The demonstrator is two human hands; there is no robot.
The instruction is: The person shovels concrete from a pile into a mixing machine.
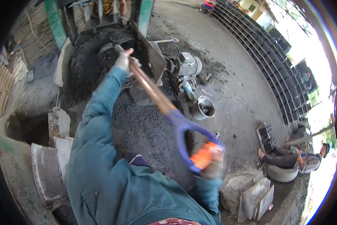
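Observation:
A shovel [152,88] with a wooden shaft and a blue D-shaped handle with an orange grip slants across the middle of the view. My left hand [124,63], in a pale glove, is closed around the lower shaft, close to the blade. My right hand [214,162] is blurred by motion and wrapped around the grip at the near end. The blade lies at the dark, grainy pile [89,56] by the green-framed machine; its edge is hard to make out.
A grey motor [190,66] stands right of the pile, near a metal plate [155,60]. A bucket [203,108] and a bottle [188,90] are nearby. Stone slabs [256,198] lean at lower right. A person [305,161] sits at far right, before long racks of dark blocks [258,52].

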